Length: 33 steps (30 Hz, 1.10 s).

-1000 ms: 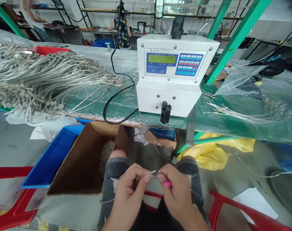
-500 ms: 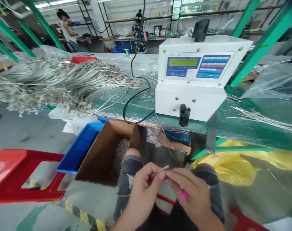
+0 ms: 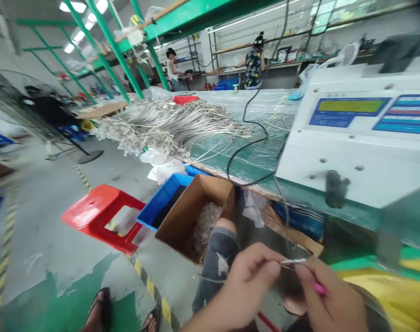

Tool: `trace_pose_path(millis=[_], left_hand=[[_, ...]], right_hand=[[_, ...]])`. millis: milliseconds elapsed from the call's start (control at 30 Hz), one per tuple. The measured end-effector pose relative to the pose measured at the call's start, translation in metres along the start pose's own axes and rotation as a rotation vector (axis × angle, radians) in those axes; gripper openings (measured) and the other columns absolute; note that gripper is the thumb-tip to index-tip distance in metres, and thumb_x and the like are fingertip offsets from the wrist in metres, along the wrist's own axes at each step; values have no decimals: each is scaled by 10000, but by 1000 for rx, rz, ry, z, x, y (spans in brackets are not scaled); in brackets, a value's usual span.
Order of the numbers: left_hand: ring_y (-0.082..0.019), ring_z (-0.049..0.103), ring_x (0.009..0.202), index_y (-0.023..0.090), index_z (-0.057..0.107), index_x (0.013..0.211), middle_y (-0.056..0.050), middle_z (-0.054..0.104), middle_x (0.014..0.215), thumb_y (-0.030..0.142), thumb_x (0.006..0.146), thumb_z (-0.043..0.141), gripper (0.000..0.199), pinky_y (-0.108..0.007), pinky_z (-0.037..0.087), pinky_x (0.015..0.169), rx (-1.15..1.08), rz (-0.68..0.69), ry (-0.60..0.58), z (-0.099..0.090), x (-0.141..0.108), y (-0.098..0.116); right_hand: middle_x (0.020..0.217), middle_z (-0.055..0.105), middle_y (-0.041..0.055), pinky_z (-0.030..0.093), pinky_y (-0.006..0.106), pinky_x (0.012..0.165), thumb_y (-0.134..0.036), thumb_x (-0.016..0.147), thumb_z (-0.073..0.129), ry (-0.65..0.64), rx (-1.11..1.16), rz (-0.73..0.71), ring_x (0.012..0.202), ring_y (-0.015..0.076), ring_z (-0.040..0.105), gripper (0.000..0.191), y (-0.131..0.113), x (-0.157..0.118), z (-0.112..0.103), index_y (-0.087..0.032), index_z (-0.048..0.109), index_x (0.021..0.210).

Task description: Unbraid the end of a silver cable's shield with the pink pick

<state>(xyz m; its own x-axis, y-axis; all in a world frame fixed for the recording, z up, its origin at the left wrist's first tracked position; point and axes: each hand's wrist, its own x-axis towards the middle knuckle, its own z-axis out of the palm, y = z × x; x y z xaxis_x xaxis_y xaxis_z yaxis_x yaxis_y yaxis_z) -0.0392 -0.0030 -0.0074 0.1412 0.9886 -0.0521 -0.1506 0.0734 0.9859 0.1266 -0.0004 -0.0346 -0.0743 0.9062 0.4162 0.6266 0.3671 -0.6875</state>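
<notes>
My left hand [image 3: 253, 276] is closed in a pinch, low in front of the bench. A thin grey cable [image 3: 212, 280] trails from behind it across my knee. Between the fingertips of both hands runs a short, thin, whitish-silver cable end [image 3: 293, 261]. My right hand [image 3: 334, 295] pinches its other side, fingers closed. Against the right fingers shows a small bright pink piece [image 3: 320, 288]; what it belongs to is hidden. Above the hands on the bench stands a white machine [image 3: 334, 157] with a display, keypad and a black knob-like part [image 3: 336, 189], blurred.
A big heap of white cables [image 3: 182, 120] lies on the green bench [image 3: 210, 152]. Below are a cardboard box [image 3: 182, 221], a blue bin [image 3: 161, 203] and a red stool [image 3: 102, 207]. Feet in dark sandals [image 3: 101, 299] show at bottom left. Two people are at a far bench.
My view has swung left, so the machine and both hands appear farther right. The hands are slightly farther apart, with more of the silvery cable end showing between them.
</notes>
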Motion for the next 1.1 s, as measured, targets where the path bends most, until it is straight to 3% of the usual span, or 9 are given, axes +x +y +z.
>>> trace_pose_path(millis=[100, 200, 267, 333, 400, 600, 733, 900, 1100], left_hand=[[-163, 517, 745, 223, 753, 1048, -11, 573, 798, 347, 961, 564, 242, -288, 412, 734, 0, 11, -89, -7, 3, 1], [-149, 497, 705, 232, 734, 1075, 4, 560, 785, 327, 969, 558, 227, -285, 404, 705, -27, -4, -109, -9, 7, -5], [-146, 493, 683, 227, 718, 1064, 10, 569, 772, 340, 961, 573, 211, -286, 403, 686, -53, -39, -79, -7, 9, -10], [-142, 493, 669, 223, 697, 1049, 14, 579, 765, 346, 952, 587, 191, -287, 404, 679, -80, -74, -40, -5, 9, -12], [-135, 490, 659, 221, 674, 1040, 21, 582, 757, 339, 950, 593, 169, -284, 405, 678, -105, -96, -17, -3, 10, -12], [-125, 490, 646, 211, 649, 997, 26, 585, 740, 330, 958, 581, 142, -265, 418, 651, -123, -118, -28, -2, 10, -13], [-140, 545, 693, 224, 667, 1008, 18, 611, 766, 340, 950, 592, 150, -270, 458, 692, -37, -110, -48, -5, 8, -9], [-209, 630, 1009, 280, 703, 1099, -36, 691, 1082, 284, 961, 570, 192, -316, 477, 881, 280, -3, -107, -11, 11, -5], [-170, 622, 818, 264, 723, 1026, -14, 661, 925, 262, 959, 562, 175, -272, 496, 729, 264, 85, 13, -4, 11, -12]], right_hand=[[514, 539, -24, 396, 234, 453, -414, 999, 437, 1, 53, 52, 443, 130, 515, 418, -10, 8, -1, -226, 536, 638], [596, 616, -5, 454, 220, 502, -373, 1013, 425, -42, 99, 111, 544, 139, 610, 419, -4, 10, -5, -208, 589, 665], [838, 721, 45, 548, 246, 644, -355, 1009, 445, 16, 105, 71, 771, 182, 707, 309, 2, 7, -8, -203, 691, 899], [1129, 710, 93, 584, 297, 789, -345, 986, 507, 78, 64, -16, 1011, 222, 702, 277, 7, 3, -12, -222, 653, 1188], [1239, 670, 105, 598, 300, 792, -326, 955, 583, 79, -15, -112, 1083, 231, 685, 335, 9, 2, -12, -253, 608, 1282], [937, 737, 44, 552, 229, 613, -215, 950, 610, 52, -102, -316, 791, 151, 720, 135, 4, 12, -7, -246, 701, 1044], [838, 719, 32, 503, 238, 611, -213, 969, 563, 19, -12, -246, 716, 140, 683, 129, 0, 13, -7, -210, 689, 944], [772, 675, 17, 397, 241, 558, -284, 991, 517, -32, 8, -103, 640, 128, 611, 224, -1, 10, -8, -203, 655, 833], [657, 601, -4, 370, 229, 530, -334, 1005, 464, -47, 48, 40, 577, 118, 565, 356, -6, 11, -1, -194, 613, 714]])
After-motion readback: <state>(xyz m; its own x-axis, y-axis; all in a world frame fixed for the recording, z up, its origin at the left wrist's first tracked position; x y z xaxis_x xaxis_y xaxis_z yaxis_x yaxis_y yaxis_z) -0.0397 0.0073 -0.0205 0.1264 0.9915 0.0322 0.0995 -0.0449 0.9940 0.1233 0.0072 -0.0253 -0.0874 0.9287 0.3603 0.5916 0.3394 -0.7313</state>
